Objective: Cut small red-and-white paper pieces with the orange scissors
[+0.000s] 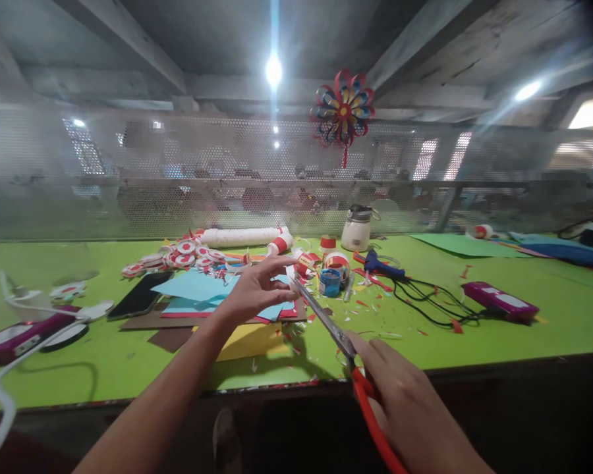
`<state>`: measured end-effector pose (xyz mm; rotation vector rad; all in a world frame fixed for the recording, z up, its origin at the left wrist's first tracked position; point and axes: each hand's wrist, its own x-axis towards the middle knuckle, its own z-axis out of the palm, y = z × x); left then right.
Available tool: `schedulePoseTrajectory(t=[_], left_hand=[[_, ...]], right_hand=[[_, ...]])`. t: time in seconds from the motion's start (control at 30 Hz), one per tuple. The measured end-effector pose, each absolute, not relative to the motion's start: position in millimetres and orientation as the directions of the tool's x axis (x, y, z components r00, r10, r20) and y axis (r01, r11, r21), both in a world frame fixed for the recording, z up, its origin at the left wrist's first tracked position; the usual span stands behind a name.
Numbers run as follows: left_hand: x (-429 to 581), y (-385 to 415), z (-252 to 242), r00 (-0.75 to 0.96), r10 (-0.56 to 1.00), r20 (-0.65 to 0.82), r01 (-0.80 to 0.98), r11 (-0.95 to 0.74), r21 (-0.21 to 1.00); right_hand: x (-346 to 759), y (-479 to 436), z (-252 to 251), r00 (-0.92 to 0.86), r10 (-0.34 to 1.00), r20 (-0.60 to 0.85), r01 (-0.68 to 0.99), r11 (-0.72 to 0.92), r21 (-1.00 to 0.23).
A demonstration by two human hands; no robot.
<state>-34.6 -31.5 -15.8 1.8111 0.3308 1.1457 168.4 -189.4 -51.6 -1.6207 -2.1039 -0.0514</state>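
Pinching a small white paper-like piece [291, 271] in the bent fingers [279, 263] of the left hand [253, 289], holding it raised over the middle of a lime-green surface [573, 319]. Wrapping the fingers of the right hand [400, 388] around the red handles of long metal-bladed scissors [348, 349], pointing the tips at the white piece; being unable to tell from this angle whether actually touching.

Hiding part of a stack of light-blue sheets [190, 289], a red sheet [188, 314] and a brown sheet [138, 324] with the left hand and wrist, and covering a corner of a yellow sheet [252, 342] with the forearm. Seeing a flat black phone [136, 296] just left of that stack, and behind it a heap of red-and-white round discs [188, 247] near a long white cylinder [244, 236].

Finding a round blue roll [330, 282] close behind the blades, crowding in among red-and-white rolls and paper scraps. Noticing farther right a dark-blue glue gun [383, 265], tangled black cables [420, 303] and a purple block-shaped box [500, 303]. Spotting a similar purple box [24, 336] at far left, behind a looping white cable [2, 395].

Facing, at the back, a white jug with a black lid [356, 230], a flat green sheet [462, 245], a perforated metal screen [247, 151] and a multicoloured flower-shaped ornament [343, 110] hanging high.
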Motion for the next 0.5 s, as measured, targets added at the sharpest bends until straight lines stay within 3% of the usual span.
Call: schedulePoseTrajectory(t=[0.23, 0.5], left_hand=[[-31.9, -36.6, -12.8, 0.532, 0.630, 0.566, -0.239, -0.529, 0.814], [-31.8, -34.3, -15.9, 0.507, 0.620, 0.599, -0.224, -0.576, 0.786]], right_hand=[[172.0, -190.4, -46.4, -0.188, 0.900, 0.393, 0.941, 0.280, -0.192], [172.3, -191.1, -49.7, -0.162, 0.915, 0.370, 0.947, 0.249, -0.201]])
